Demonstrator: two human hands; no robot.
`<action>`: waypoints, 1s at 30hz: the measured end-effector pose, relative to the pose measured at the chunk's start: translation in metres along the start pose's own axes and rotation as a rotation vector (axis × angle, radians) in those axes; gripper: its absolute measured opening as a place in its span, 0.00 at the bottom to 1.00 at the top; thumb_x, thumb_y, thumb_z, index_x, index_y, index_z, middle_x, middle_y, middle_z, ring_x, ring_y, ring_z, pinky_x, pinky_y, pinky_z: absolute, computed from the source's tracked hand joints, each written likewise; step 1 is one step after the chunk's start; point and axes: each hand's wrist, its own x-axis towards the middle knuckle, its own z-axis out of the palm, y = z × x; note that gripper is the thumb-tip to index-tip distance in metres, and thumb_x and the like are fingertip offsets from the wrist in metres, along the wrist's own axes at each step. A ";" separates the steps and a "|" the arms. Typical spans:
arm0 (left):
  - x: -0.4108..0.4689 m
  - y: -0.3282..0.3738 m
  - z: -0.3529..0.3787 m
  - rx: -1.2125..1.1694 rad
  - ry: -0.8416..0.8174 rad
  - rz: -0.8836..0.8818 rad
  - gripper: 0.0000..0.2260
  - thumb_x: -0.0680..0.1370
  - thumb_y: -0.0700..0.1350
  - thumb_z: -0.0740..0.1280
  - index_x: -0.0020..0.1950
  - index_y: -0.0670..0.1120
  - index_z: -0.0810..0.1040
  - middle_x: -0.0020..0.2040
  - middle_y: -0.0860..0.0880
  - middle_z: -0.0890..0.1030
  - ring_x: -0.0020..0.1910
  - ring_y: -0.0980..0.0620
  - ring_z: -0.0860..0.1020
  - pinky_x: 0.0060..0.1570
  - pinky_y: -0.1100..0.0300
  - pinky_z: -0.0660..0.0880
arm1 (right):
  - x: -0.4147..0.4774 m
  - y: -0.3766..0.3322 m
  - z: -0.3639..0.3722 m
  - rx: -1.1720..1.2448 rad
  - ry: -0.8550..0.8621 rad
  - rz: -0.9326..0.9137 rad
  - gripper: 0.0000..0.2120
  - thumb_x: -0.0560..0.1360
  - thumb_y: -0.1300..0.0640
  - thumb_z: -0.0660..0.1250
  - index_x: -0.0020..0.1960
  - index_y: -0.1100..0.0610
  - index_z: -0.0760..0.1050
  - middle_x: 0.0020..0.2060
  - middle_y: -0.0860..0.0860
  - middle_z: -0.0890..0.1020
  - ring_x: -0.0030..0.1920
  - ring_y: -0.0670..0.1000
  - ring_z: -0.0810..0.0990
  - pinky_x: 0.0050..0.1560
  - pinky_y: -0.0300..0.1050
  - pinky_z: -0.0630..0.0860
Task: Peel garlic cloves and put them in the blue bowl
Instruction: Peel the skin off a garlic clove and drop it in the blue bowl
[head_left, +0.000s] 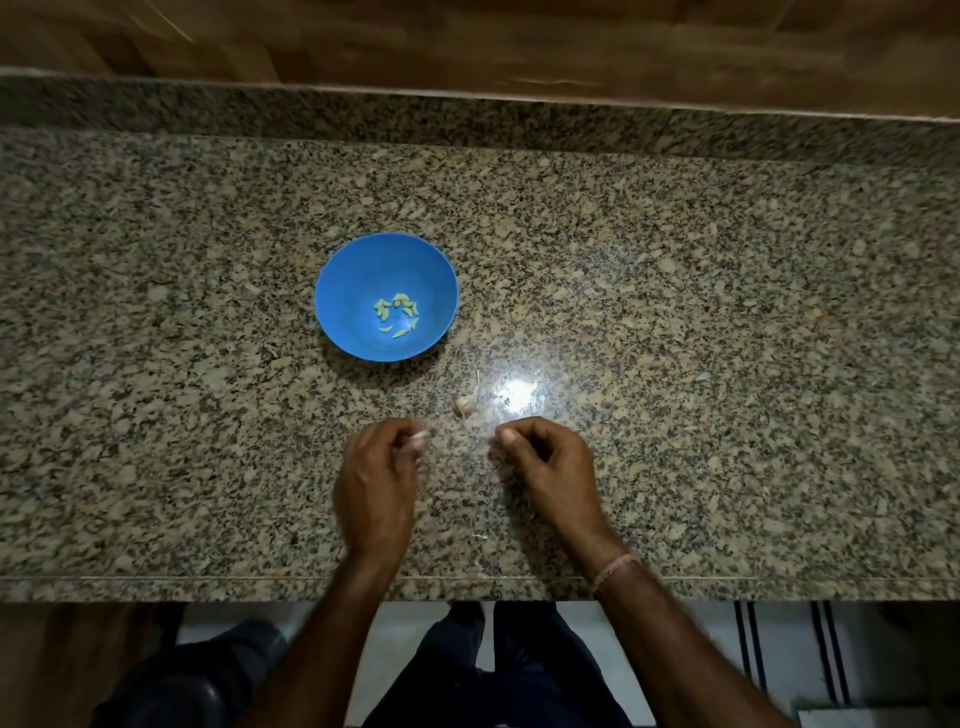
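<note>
Slippage is the likeliest trouble: the left hand (376, 483) pinches a small pale garlic clove (420, 435) at its fingertips, low over the tabletop (675, 286), and a clove that small could pop out of so slight a hold. The right hand (550, 467) sits just to the right, apart from the left, fingers curled with thumb and forefinger tips drawn together; whether a bit of skin lies between them I cannot tell. The blue bowl (363, 270) stands farther off and slightly left, with several peeled cloves (397, 312) at its bottom. A careless toss from here might miss its rim. Another garlic piece (464, 405) with a thin stem lies on the tabletop between the hands and the bowl. It blends into the mottled stone, so it could be brushed aside unnoticed.

That surface is polished speckled granite, with a bright glare (517, 389) near the right hand and a scrap of skin (480, 536) toward the near edge. Wooden panelling (467, 41) runs along the far side. Below the near edge, pale floor and a striped mat (831, 660) show.
</note>
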 end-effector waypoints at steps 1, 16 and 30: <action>0.003 -0.010 -0.004 0.038 0.007 0.000 0.07 0.79 0.43 0.73 0.54 0.53 0.82 0.51 0.56 0.81 0.50 0.52 0.79 0.40 0.57 0.75 | 0.000 0.002 -0.003 0.003 0.004 0.003 0.04 0.80 0.59 0.72 0.51 0.54 0.86 0.46 0.46 0.88 0.50 0.45 0.86 0.56 0.48 0.84; -0.024 0.044 0.060 0.074 -0.226 0.298 0.17 0.78 0.42 0.75 0.64 0.48 0.77 0.57 0.50 0.75 0.53 0.50 0.78 0.43 0.56 0.76 | -0.014 0.019 -0.045 -0.014 0.156 -0.025 0.08 0.80 0.65 0.70 0.55 0.56 0.84 0.50 0.47 0.87 0.53 0.45 0.85 0.57 0.46 0.83; -0.039 0.053 0.052 -0.023 0.003 0.010 0.07 0.82 0.35 0.67 0.49 0.45 0.79 0.48 0.51 0.77 0.45 0.71 0.76 0.38 0.77 0.69 | 0.019 0.019 -0.036 -0.535 -0.224 -0.404 0.29 0.78 0.64 0.73 0.76 0.56 0.69 0.66 0.48 0.71 0.61 0.36 0.65 0.58 0.23 0.64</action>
